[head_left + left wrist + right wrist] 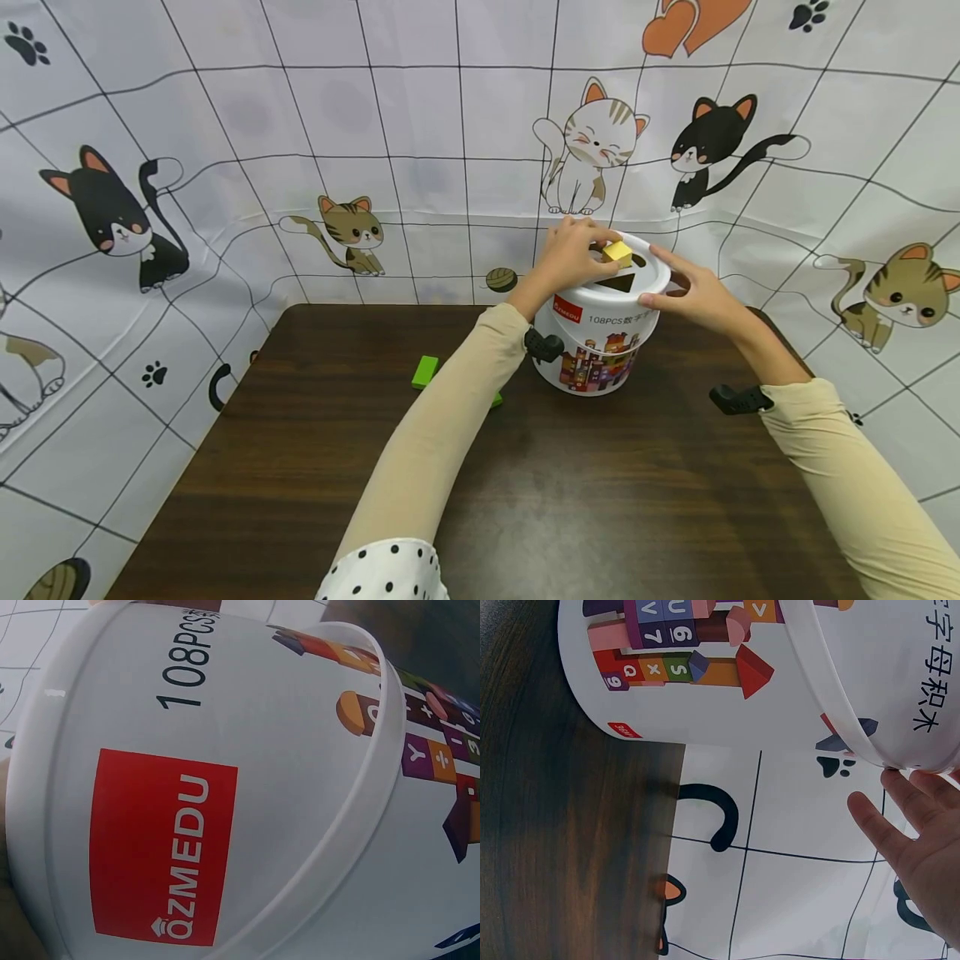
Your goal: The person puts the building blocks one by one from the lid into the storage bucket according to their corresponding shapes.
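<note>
While the white bucket point(597, 333) stands toward the far right of the dark worktop point(480, 500), both hands work at its lid point(637, 279). The left hand point(572, 254) reaches over the lid from the bucket's left side and pinches a small yellow block point(618, 252) in curled fingers, just above the lid's cut-out holes; a dark triangular hole point(617, 283) lies directly in front of the block. The right hand point(697, 296) rests against the bucket's right side, its fingers point(900, 802) straight and spread, their tips touching the lid's rim and gripping nothing.

The yellow block looks like painted wood: light, rigid and smooth, so a pinch on two opposite flat faces should hold it, with the faces squared to whichever hole fits. Which hole it sits over is hard to tell from the head view, since the left hand covers part of the lid. The bucket is thin stiff plastic and probably light enough to slide or tip under a push from above, so bracing it at the rim, as the right hand does, seems the sensible place.

To the bucket's left a green block point(424, 372) lies on the worktop, and another green piece point(497, 400) shows just beside the left forearm. A cat-print cloth point(225, 167) hangs behind the bucket.
</note>
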A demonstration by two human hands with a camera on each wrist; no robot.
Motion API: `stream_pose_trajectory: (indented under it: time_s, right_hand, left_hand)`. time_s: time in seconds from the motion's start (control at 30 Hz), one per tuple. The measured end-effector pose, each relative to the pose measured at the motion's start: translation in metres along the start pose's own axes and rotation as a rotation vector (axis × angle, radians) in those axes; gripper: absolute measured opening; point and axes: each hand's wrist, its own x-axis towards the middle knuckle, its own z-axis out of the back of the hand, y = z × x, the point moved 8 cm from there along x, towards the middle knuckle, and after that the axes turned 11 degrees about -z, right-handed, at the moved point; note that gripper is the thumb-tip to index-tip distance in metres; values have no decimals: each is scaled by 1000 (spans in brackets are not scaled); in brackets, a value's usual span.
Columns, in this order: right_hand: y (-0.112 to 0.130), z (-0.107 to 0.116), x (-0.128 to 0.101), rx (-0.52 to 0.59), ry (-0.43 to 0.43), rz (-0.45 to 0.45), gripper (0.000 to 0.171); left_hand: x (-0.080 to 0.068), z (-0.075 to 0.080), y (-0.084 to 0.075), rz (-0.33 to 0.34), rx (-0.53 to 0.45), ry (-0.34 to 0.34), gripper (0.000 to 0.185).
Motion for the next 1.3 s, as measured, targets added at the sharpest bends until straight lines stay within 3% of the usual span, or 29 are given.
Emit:
stream_pose_trajectory:
  time_s: [0.27, 0.67, 0.9, 1.13, 1.3]
  right_hand:
    - [2, 0, -2, 7, -1, 12, 92]
    - [0, 0, -2, 0, 1, 9, 92]
    - [0, 0, -4, 8, 3, 9, 91]
    - [-1, 1, -3, 13, -1, 10, 92]
    - [-1, 1, -2, 19, -9, 3, 93]
  left_hand:
    - [0, -2, 1, 21, 22, 8, 52]
    - [-1, 0, 3, 57, -6, -68, 48]
    - [-7, 6, 7, 57, -45, -183, 42]
    - [-22, 8, 20, 52, -230, -304, 36]
    - [-42, 15, 30, 34, -330, -402, 33]
